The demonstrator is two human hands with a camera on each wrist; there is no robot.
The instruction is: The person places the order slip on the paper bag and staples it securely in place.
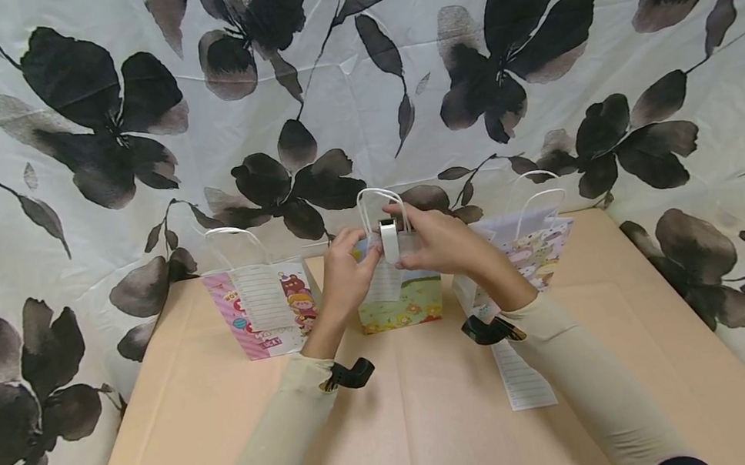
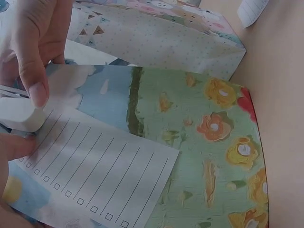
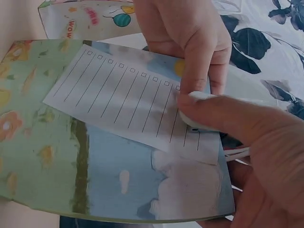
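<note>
A small white stapler (image 1: 390,241) sits over the top edge of a flower-painted paper gift bag (image 1: 401,308), at the lined checklist slip (image 2: 102,166) lying on the bag's front. My right hand (image 1: 441,238) grips the stapler, its thumb (image 3: 218,111) across the white body and other fingers behind the bag. From the other side, my left hand (image 1: 348,270) pinches the slip and the bag's top edge close to the stapler. Part of the left fingers is hidden. White cord handles (image 1: 378,193) rise behind the stapler.
On the left stands a pink gift bag (image 1: 263,343) with a lined slip (image 1: 265,300) on its front. A pastel cartoon gift bag (image 1: 545,250) stands at the right, behind my right forearm. Another lined slip (image 1: 524,377) lies on the table (image 1: 407,430). Floral cloth (image 1: 399,105) hangs behind.
</note>
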